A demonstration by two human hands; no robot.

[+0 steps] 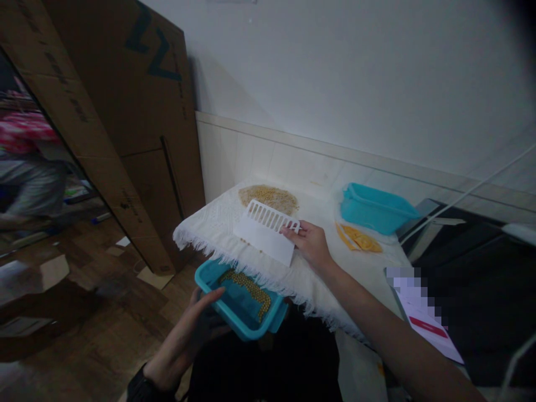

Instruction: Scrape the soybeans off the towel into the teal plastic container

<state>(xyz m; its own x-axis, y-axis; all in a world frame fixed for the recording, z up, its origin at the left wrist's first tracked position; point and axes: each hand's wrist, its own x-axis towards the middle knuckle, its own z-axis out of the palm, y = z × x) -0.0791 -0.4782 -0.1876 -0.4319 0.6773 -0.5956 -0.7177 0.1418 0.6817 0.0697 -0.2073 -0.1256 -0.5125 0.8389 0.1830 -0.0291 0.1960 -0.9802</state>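
One bare left hand (200,315), thumb over the rim, grips a teal plastic tub (248,334) of yellowish beans (247,283) below the tablecloth (218,220); one bare right hand (310,241), reaching from the near right, pinches a white slotted board's (266,237) right end.

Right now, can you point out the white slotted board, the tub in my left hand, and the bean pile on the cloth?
White slotted board (268,239): head view, on its flat solid part.
Tub (240,304): head view, bare inside.
Bean pile (268,195): head view, on its middle.
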